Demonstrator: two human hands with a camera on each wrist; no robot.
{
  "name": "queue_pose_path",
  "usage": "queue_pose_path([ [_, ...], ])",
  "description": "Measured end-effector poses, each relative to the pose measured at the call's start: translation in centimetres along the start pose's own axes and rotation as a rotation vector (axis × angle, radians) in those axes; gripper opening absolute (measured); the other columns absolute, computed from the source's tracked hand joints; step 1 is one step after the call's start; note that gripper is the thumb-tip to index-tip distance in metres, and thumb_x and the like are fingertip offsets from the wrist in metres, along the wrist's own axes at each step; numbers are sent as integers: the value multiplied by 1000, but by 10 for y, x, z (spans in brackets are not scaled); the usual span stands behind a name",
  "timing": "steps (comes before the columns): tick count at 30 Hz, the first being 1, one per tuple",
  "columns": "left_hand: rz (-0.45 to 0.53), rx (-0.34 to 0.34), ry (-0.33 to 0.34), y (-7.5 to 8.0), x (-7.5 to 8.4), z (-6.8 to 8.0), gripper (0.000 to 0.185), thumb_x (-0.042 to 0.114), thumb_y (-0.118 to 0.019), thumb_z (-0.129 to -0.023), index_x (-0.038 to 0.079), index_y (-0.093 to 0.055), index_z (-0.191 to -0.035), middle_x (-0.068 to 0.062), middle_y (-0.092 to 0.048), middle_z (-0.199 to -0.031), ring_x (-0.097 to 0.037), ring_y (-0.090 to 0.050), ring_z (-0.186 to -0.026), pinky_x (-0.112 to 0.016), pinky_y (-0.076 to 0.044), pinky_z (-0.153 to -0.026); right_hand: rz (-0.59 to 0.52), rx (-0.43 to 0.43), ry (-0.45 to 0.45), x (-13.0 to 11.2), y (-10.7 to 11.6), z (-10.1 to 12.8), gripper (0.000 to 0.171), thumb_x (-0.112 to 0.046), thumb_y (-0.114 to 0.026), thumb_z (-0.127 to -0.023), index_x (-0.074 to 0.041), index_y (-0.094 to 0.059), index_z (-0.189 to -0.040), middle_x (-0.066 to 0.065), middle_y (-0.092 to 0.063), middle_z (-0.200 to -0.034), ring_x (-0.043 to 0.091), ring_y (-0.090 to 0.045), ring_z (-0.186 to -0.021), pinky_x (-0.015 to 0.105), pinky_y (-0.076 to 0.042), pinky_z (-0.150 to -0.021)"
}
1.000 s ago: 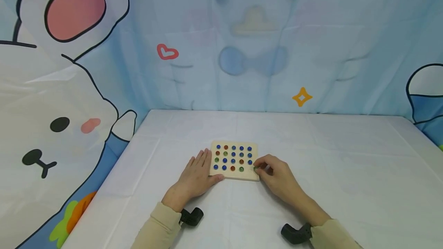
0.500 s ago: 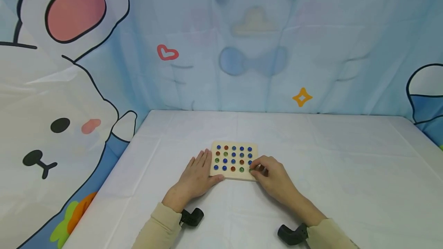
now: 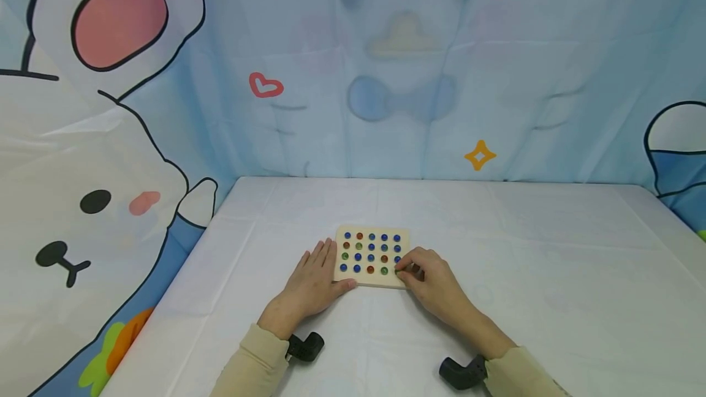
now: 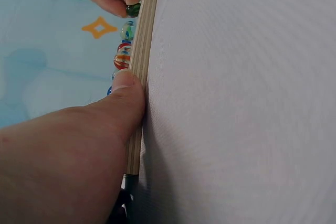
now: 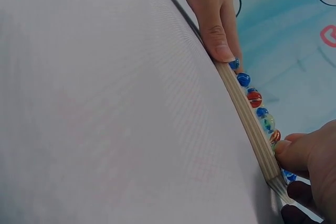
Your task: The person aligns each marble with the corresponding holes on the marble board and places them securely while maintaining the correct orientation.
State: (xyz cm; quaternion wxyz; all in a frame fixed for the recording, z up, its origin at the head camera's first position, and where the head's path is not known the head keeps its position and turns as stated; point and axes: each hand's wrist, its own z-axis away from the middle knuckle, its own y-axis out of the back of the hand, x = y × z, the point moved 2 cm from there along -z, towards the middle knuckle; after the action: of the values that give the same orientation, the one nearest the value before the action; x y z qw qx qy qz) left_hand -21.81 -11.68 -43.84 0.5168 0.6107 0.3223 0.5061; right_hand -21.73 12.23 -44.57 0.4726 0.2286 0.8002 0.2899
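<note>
Two hands work at a wooden board lying near the middle of a white table. Left hand lies flat on the table at the board's left edge, fingers straight and together, thumb pressed against the near edge. Right hand rests at the board's near right corner, fingers curled, thumb and forefinger pinching a green marble just over the board's surface. Marbles of blue, red and green sit in rows of holes across the board; the left wrist view shows the near row standing proud of the layered plywood edge. Beige sleeves cover both forearms, each with a black camera mount at the wrist. Far behind hangs a blue cartoon backdrop.
</note>
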Motion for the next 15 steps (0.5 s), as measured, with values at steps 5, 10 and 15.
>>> queue_pose_path([
  [5,6,-1,-3,-2,-3,1,91,60,-48,-98,-2,-16,-157,-17,-17,-165,-32,-14,-155,-51,-17,-125,-11,-21,-11,0,-1,3,16,-6,-77,-85,-15,-71,-97,-9,-64,-87,10,-49,-77,21,-45,-65],
  [10,20,2,-12,-3,-3,3,91,59,-48,-98,-3,-17,-157,-17,-18,-165,-33,-15,-154,-52,-18,-124,-30,-22,1,1,2,6,18,-6,-77,-85,-15,-70,-99,-9,-63,-89,8,-50,-75,20,-45,-64],
  [15,12,2,-12,-2,-2,3,91,59,-48,-98,-2,-17,-157,-17,-18,-165,-32,-15,-154,-51,-18,-124,-23,27,36,6,14,8,15,-5,-76,-85,-12,-70,-96,-8,-65,-88,4,-54,-75,21,-50,-65],
])
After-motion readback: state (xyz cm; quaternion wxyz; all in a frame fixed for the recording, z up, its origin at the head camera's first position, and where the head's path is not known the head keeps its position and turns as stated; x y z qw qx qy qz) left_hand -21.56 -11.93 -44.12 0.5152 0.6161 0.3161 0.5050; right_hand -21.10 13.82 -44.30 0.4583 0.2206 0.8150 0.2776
